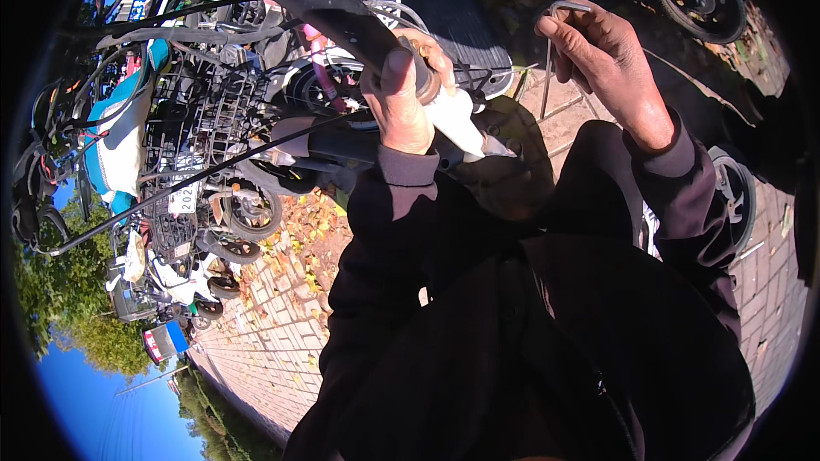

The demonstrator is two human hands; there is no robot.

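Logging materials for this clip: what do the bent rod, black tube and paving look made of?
Bent rod: likely metal, probably steel; thin and stiff-looking, with a silvery sheen on its short leg.
Black tube: perhaps rubber or plastic; dark, smooth, soft highlights. Coated metal can't be ruled out.
Paving: brick or concrete blocks; matte, pinkish-grey, with visible joints.

Thin bent metal rod sits in right hand, long leg pointing down the view. Left hand grips thick black curved tube; white tapered piece is just beside.
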